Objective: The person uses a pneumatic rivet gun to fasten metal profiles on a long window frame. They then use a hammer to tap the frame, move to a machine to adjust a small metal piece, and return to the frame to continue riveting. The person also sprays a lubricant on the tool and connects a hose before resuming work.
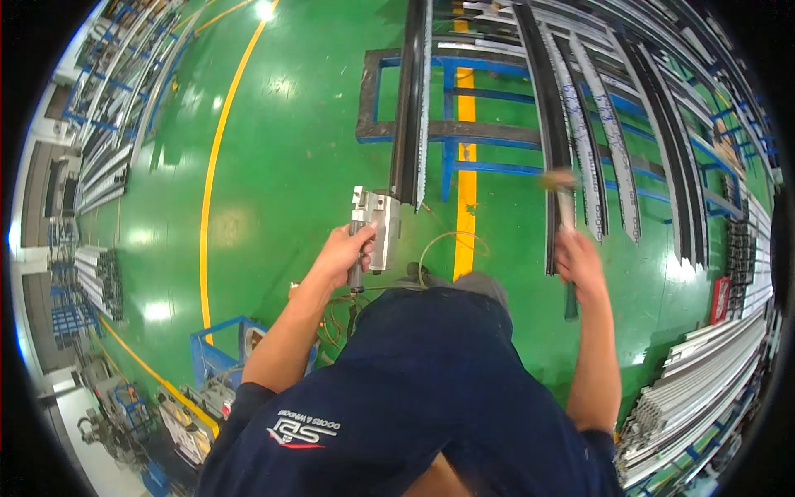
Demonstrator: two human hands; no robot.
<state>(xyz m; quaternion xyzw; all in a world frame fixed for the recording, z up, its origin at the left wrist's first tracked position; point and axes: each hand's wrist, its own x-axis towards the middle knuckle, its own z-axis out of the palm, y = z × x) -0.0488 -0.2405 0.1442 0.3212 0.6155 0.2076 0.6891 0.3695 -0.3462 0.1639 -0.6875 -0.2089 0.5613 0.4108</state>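
My left hand [341,253] is closed round the dark handle of a silver metal block tool [383,234], whose exact kind I cannot make out. That block sits against the near end of a long black metal profile [409,124], which reaches away from me over a frame. On the right, my right hand [579,263] grips a hammer [566,211] upright by its handle. The hammer's brownish head is smeared by motion, and the green handle end shows below my fist. Behind the hammer lies another dark profile [542,108].
A blue and black rack [414,130] carries several long profiles, their ends pointing toward me. A thin hose [439,238] loops near my legs. Stacked light profiles [704,385] lie at the lower right. A blue stand [217,348] is at the lower left, on the green floor [281,149].
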